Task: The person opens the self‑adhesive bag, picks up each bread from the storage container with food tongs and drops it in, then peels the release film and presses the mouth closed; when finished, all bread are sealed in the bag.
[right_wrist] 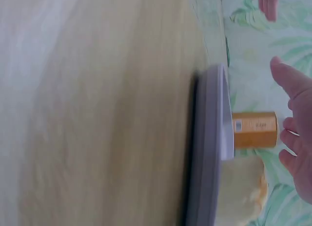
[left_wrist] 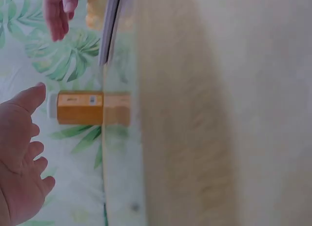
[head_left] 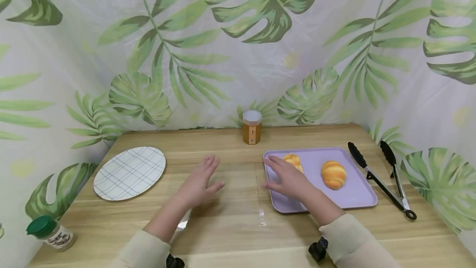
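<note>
Hovers empty, fingers relaxed and thumbs apart, with left hand [head_left: 197, 186] over the surface [head_left: 230, 226] and right hand [head_left: 290, 179] nearer the left bread [head_left: 294, 161], half hidden just beyond those fingers on the tray [head_left: 357, 195], long axis unclear.

The table [head_left: 223, 230] (wood-grained) bears plate [head_left: 130, 173], shaker [head_left: 55, 235], jar [head_left: 252, 130], tray [head_left: 355, 193], tongs [head_left: 384, 187]

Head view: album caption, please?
Empty fingers hover above a light wooden table, near round golden bread on a rectangular lilac tray.

Cream sleeves [head_left: 357, 239], black wrist cameras [head_left: 318, 249].
</note>
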Available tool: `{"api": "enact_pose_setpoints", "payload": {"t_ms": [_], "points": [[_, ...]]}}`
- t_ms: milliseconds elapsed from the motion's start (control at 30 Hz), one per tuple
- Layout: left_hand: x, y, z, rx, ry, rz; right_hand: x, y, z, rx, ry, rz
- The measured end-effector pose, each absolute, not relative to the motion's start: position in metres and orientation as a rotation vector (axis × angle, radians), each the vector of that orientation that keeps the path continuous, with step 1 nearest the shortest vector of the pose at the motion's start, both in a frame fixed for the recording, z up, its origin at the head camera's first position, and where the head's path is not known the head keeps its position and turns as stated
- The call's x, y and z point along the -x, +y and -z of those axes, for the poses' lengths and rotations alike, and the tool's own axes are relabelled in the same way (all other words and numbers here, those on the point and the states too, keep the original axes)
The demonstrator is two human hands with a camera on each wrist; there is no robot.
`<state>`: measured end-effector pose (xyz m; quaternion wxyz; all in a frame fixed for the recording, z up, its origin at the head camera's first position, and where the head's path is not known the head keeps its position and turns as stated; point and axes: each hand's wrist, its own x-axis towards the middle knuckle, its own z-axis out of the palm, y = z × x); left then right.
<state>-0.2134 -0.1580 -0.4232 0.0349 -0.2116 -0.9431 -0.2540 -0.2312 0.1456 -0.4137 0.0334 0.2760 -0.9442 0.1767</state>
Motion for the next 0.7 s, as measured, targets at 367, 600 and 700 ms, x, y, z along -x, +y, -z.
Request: {"api": "enact_pose_setpoints", "payload": {"t_ms": [367, 600, 700], "points": [[0.205, -0.143, 0.438, 0.674, -2.924, 0.966, 0.225, 0.121, 0.425, -1.037, -2.99, -0.542], [0.206, -0.134, 0.446, 0.707, -2.946, 0.944, 0.227, 0.11, 0.431, -1.126, -2.999, -0.411], [0.208, -0.132, 0.451, 0.724, -2.952, 0.919, 0.227, 0.105, 0.431, -1.092, -3.047, -0.368]]}}
